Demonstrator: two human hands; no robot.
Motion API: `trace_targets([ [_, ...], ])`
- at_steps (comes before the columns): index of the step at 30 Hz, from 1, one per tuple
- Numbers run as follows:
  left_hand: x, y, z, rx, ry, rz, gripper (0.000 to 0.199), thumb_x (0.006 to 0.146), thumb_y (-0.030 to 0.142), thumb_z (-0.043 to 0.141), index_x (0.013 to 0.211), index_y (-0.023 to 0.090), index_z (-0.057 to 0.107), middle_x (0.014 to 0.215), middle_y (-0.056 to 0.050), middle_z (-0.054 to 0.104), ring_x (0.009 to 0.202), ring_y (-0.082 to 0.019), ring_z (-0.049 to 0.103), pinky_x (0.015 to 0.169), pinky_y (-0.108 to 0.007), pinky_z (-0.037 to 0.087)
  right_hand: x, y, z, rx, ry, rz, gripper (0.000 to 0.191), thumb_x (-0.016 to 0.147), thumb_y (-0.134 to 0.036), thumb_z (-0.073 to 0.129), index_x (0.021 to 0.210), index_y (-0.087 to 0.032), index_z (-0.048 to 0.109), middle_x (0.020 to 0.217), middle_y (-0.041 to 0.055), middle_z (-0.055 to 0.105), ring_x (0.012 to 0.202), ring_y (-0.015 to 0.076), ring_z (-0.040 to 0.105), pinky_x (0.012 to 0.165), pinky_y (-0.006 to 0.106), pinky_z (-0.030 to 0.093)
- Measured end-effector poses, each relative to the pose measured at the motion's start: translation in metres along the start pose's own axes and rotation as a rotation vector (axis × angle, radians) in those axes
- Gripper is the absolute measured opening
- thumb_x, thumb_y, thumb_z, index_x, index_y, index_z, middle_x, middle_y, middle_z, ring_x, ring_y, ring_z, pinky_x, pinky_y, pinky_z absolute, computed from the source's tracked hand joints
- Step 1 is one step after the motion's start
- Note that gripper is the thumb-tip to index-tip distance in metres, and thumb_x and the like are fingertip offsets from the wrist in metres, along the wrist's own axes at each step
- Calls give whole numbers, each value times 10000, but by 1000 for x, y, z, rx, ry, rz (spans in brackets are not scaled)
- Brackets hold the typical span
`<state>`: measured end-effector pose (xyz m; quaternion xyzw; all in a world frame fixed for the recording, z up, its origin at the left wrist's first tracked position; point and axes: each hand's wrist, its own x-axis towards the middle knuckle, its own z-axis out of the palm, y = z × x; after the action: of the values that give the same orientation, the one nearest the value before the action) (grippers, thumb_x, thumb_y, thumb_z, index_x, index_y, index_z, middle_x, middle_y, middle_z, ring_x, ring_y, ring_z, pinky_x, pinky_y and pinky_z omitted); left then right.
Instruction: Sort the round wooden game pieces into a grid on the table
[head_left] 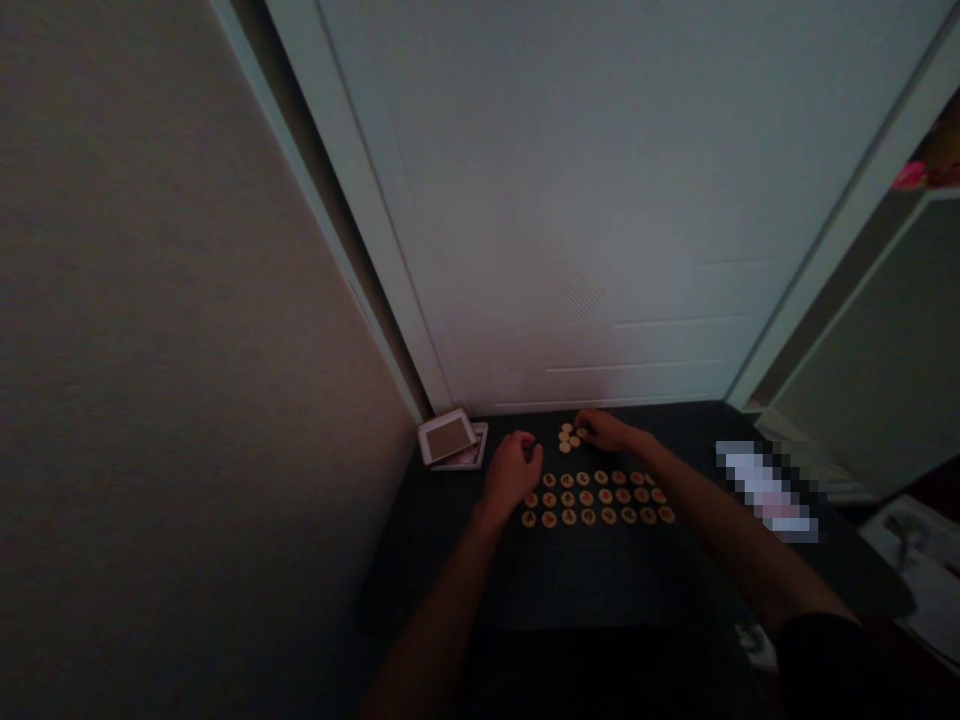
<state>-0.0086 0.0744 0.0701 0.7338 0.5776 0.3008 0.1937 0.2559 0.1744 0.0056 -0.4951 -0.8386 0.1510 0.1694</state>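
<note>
Several round wooden pieces (588, 517) with dark or red characters lie in three rows on the dark table (600, 575). Behind the rows is a small cluster of plain-looking round pieces (565, 447). My right hand (604, 430) reaches over the cluster's right side, its fingertips closed at a pale piece (582, 432). My left hand (514, 468) is at the left end of the rows, thumb and fingers curled with a gap between them and nothing visible in it. It hides part of the back row's left end.
An open white box with its lid (447, 438) sits at the table's back left. A pixelated bright object (769, 495) lies at the right. A white panel (585, 220) rises behind the table, and a wall (187, 350) stands left. Papers (922, 570) are at the far right.
</note>
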Motion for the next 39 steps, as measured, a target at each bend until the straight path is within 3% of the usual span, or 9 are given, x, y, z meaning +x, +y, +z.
trace_targets([
  [4,29,11,21,111,-103,157,279,894,324,544,1115,167,608,1126,-120,637,1057,-224,595,929,-320,440,5,4,-1,6,-23,-3,222,804,-138,593,1022,-156,628,986,78,680,863,185,618,778,276,469],
  [10,48,11,46,267,-264,201,326,843,347,610,1123,181,607,1151,-122,609,1119,-254,549,969,-343,421,9,11,-8,-30,-57,10,297,785,-92,583,1070,-150,639,1024,98,672,918,205,611,832,301,460],
  [14,51,5,55,319,-264,199,312,800,332,665,1080,201,626,1126,-105,601,1104,-253,549,958,-336,426,4,16,-11,-47,-70,13,371,740,-30,593,1087,-150,646,1050,107,660,980,219,599,873,306,455],
  [19,53,-1,64,336,-263,213,316,793,346,678,1073,208,626,1126,-102,601,1089,-260,553,938,-340,436,-1,10,-10,-33,-90,-116,403,749,-40,607,1133,-160,619,1113,102,604,1067,218,547,946,323,429],
  [27,56,6,61,432,-310,207,231,867,274,578,1073,203,655,1090,-116,659,1058,-249,604,904,-322,456,0,-3,-9,17,-81,-195,224,828,-153,601,1048,-165,640,1017,84,621,949,194,568,860,296,443],
  [34,71,18,50,652,-382,253,218,913,266,543,984,139,705,991,-178,695,980,-277,669,837,-339,497,1,3,-10,-138,-97,-4,161,847,-166,585,997,-129,631,1003,102,636,880,178,586,765,234,426],
  [39,79,23,47,730,-393,302,185,910,182,543,956,124,712,978,-179,706,960,-265,682,829,-346,509,-3,1,-15,-204,-96,45,166,883,-176,542,1000,-85,616,1020,149,633,905,197,588,768,240,415],
])
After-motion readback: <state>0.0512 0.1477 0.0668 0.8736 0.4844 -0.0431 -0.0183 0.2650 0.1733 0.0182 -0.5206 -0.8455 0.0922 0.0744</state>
